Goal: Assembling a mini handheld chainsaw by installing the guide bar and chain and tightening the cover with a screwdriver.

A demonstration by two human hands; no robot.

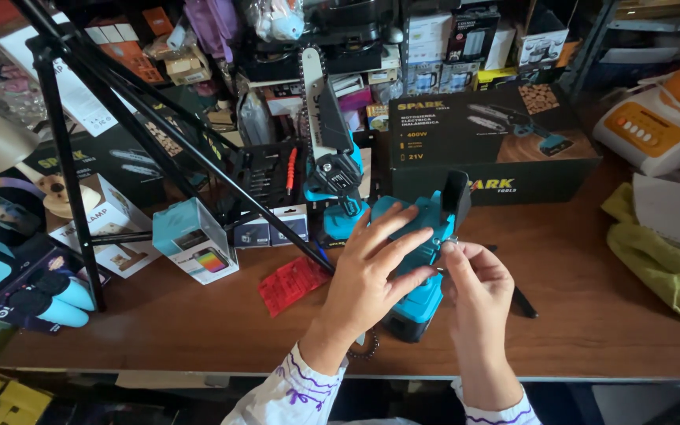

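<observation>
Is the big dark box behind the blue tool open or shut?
Shut. The dark box lies flat on the wooden table with its top face closed; no flap stands up.

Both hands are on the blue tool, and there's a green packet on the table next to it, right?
Not quite. The head view shows both hands, left and right, on the blue tool, but the packet beside it is red, not green.
</observation>
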